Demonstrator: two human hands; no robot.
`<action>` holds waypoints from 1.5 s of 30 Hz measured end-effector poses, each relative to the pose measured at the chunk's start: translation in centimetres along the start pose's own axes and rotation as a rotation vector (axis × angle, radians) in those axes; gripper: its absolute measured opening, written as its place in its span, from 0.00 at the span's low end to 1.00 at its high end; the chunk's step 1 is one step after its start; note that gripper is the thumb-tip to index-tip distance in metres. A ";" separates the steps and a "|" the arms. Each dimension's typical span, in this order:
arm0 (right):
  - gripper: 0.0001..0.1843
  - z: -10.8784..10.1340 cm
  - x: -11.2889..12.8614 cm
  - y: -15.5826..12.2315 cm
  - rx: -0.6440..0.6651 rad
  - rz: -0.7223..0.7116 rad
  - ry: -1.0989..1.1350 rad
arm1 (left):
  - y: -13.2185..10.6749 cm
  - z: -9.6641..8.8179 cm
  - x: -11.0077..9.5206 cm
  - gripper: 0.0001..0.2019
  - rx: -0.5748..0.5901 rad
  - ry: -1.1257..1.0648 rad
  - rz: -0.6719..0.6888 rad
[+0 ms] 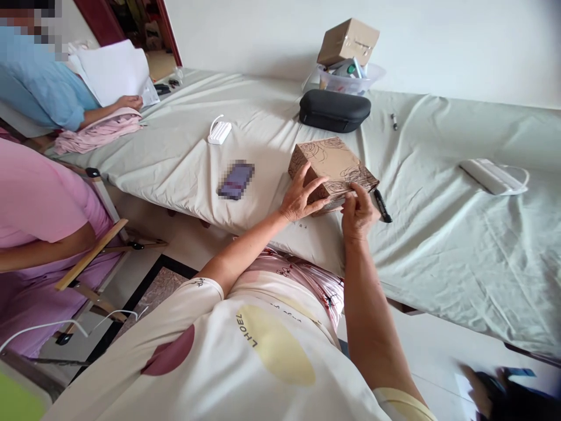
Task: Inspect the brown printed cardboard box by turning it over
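A brown cardboard box [333, 161] with dark scribbled patterns lies on the cloth in front of me. Spread fingers of my left hand [302, 196] rest against its near left side and top edge. My right hand [358, 213] is closed at the box's near right edge, with thumb and index finger pinching the rim there. Just right of that hand, a black marker [383, 206] lies beside the box. Parts of the box's near side are hidden behind my fingers.
Behind the box are a black case [335, 111] and a plastic basket [346, 82] topped by another carton [349, 42]. A phone [236, 180] and white device [220, 133] lie left, another white device [495, 176] right. People sit leftward, one hand [130, 103] near papers [114, 70].
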State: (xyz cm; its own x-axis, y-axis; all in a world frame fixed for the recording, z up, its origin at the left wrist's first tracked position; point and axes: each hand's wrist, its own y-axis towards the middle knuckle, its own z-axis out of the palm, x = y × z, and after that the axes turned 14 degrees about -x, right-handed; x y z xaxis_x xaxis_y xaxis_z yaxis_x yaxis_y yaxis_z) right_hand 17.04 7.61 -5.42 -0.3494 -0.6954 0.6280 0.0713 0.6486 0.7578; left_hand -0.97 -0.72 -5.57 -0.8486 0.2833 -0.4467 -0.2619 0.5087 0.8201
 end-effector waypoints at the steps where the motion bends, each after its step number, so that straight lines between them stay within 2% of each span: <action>1: 0.33 0.0 -0.5 0.2 -0.044 0.037 -0.004 | 0.0 0.1 0.1 0.32 0.000 0.005 0.000; 5: 0.34 0.0 -2.2 0.9 -0.152 0.129 -0.041 | -0.1 0.0 0.1 0.29 -0.013 0.009 0.021; 10: 0.36 -0.4 -2.5 0.8 -0.192 0.120 -0.082 | 0.0 -1.0 -0.5 0.31 0.013 -0.012 0.004; 13: 0.36 -0.6 -2.2 0.8 -0.168 0.148 -0.083 | 0.0 -1.5 -0.5 0.34 -0.019 -0.048 -0.014; 17: 0.31 -0.9 -1.7 1.0 -0.137 0.200 -0.102 | 0.0 -1.6 -0.4 0.37 -0.073 -0.100 -0.030; 22: 0.31 -1.5 -1.3 1.3 -0.084 0.177 -0.092 | -0.1 -1.5 -0.2 0.39 -0.153 -0.114 -0.072; 24: 0.32 -1.5 -1.2 1.2 -0.040 0.194 -0.052 | -0.2 -1.5 -0.1 0.40 -0.193 -0.124 -0.101; 27: 0.34 -0.9 -1.2 0.9 0.050 0.292 0.089 | -0.1 -1.5 0.0 0.38 -0.210 -0.120 -0.160; 29: 0.34 -0.5 -1.4 0.6 0.060 0.342 0.190 | -0.1 -1.6 -0.1 0.36 -0.198 -0.103 -0.204; 32: 0.33 -0.1 -2.0 0.8 -0.044 0.337 0.280 | -0.2 -1.6 -0.1 0.35 -0.168 -0.115 -0.210; 35: 0.33 -0.3 -2.9 1.5 -0.165 0.287 0.301 | -0.4 -1.2 -0.1 0.32 -0.062 -0.125 -0.185; 37: 0.33 -0.6 -3.3 1.9 -0.200 0.225 0.314 | -0.6 -0.7 -0.1 0.29 0.032 -0.099 -0.180; 40: 0.33 -0.6 -3.6 2.1 -0.164 0.175 0.344 | -0.8 -0.1 0.0 0.23 0.136 -0.026 -0.186; 45: 0.27 0.0 -3.2 1.2 0.009 0.324 0.315 | -0.6 0.0 0.1 0.08 0.200 0.133 -0.263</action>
State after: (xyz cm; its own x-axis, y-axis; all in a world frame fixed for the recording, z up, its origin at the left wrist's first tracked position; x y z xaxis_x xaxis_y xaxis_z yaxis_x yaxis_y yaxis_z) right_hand 18.25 10.61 -6.57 -0.0088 -0.5153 0.8570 0.1213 0.8501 0.5124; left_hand -0.94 -0.98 -6.13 -0.8200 0.0196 -0.5721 -0.3955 0.7031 0.5910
